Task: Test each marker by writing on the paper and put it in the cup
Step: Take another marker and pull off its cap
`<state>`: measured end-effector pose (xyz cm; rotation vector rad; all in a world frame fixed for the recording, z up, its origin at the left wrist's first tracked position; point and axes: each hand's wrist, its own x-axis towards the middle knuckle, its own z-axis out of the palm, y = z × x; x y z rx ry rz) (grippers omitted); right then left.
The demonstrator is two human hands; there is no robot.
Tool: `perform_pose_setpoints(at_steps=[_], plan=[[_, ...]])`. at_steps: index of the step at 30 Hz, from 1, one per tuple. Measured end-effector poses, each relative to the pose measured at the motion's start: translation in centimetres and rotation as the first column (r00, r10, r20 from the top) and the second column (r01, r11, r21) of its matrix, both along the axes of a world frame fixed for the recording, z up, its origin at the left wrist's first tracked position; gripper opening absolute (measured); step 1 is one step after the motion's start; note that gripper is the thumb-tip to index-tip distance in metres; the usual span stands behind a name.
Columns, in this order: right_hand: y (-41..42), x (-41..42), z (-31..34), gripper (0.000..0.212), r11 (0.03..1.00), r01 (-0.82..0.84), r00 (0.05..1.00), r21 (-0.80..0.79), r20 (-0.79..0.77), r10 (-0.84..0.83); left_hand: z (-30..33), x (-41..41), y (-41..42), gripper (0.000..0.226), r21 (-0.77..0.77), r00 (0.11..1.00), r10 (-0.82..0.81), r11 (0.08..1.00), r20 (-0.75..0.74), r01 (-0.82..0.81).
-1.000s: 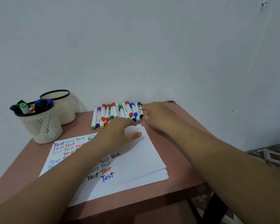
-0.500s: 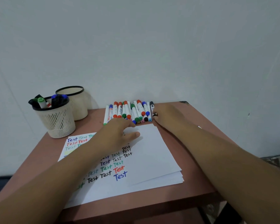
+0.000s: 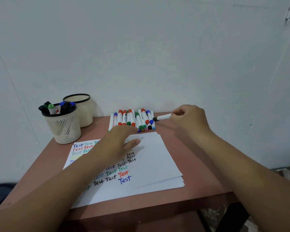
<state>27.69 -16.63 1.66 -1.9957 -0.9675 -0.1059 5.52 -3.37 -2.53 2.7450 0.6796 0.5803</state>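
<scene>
My right hand (image 3: 189, 120) pinches a white marker with a black cap (image 3: 162, 117), lifted just right of the marker row, cap pointing left. Several capped markers (image 3: 132, 120) lie side by side at the table's back edge. My left hand (image 3: 119, 144) rests flat with straight fingers on the white paper (image 3: 154, 156), which carries many coloured "Test" words. A beige mesh cup (image 3: 63, 126) at the back left holds several markers. A second beige cup (image 3: 84, 108) stands behind it.
The brown table (image 3: 201, 178) sits in a corner against white walls. Its front edge runs below the paper stack, and its right edge drops to a patterned floor (image 3: 288, 174). A dark table leg (image 3: 233, 216) shows at the lower right.
My right hand has picked the black-capped marker out of the row's right end and lifted it to the right. My left hand stays on the paper.
</scene>
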Motion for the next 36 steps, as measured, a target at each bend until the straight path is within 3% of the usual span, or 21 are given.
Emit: perform_pose_setpoints(at_steps=[3,7,11,13,16,19,21,24,27,30,31,33,36], plan=[[-2.0,-1.6,1.3,0.014,0.988,-0.028,0.981,0.153,-0.186,0.056,0.1,-0.2,-0.3,0.052,0.039,0.996,-0.021,0.999,0.092,0.017],[-2.9,-4.1,1.8,0.015,0.935,-0.085,0.885,0.343,-0.406,0.229,0.6,-0.4,-1.1,0.059,0.060,0.982,-0.011,0.998,0.191,-0.001],[-2.2,-5.9,1.0,0.014,0.891,-0.089,0.762,0.446,-0.546,0.349,1.3,-0.7,-1.8,0.032,-0.001,0.955,-0.015,1.000,0.295,0.016],[-1.5,-6.7,0.3,0.014,0.866,-0.090,0.700,0.492,-0.587,0.406,1.5,-0.9,-1.7,0.021,0.044,0.964,-0.012,0.999,0.267,0.000],[-0.5,-7.8,-0.5,0.014,0.825,-0.056,0.603,0.563,-0.640,0.477,1.5,-1.4,-1.8,0.023,-0.016,0.991,0.024,1.000,0.129,-0.022],[-0.1,-9.2,-0.7,0.014,0.777,-0.062,0.398,0.626,-0.698,0.595,1.3,-2.4,-1.7,0.038,-0.081,0.979,-0.034,0.995,0.200,0.051],[0.1,-10.1,-0.9,0.028,0.748,-0.141,0.290,0.649,-0.695,0.658,1.2,-2.9,-1.5,0.044,-0.095,0.977,-0.036,0.994,0.211,0.057],[0.6,-11.0,-1.5,0.025,0.784,-0.270,0.389,0.559,-0.682,0.620,1.0,-3.1,-1.6,0.033,-0.054,0.980,-0.002,0.998,0.199,0.013],[0.8,-11.4,-2.1,0.017,0.805,-0.263,0.484,0.531,-0.649,0.587,0.8,-3.4,-1.9,0.030,-0.063,0.959,0.030,0.998,0.283,-0.013],[0.5,-11.8,-2.5,0.014,0.781,-0.307,0.541,0.544,-0.576,0.614,0.6,-3.9,-1.8,0.014,-0.238,0.923,0.051,0.970,0.382,0.045],[0.4,-12.0,-2.5,0.014,0.785,-0.322,0.572,0.529,-0.552,0.607,0.6,-4.2,-1.8,0.017,-0.291,0.918,0.050,0.954,0.392,0.073],[0.5,-11.9,-2.4,0.016,0.792,-0.280,0.595,0.543,-0.550,0.586,0.3,-5.2,-1.5,0.048,-0.289,0.944,0.030,0.955,0.327,0.069],[0.4,-11.0,-2.1,0.014,0.786,-0.190,0.525,0.589,-0.615,0.588,-0.4,-6.5,-0.4,0.078,-0.229,0.978,0.074,0.973,0.194,-0.028]])
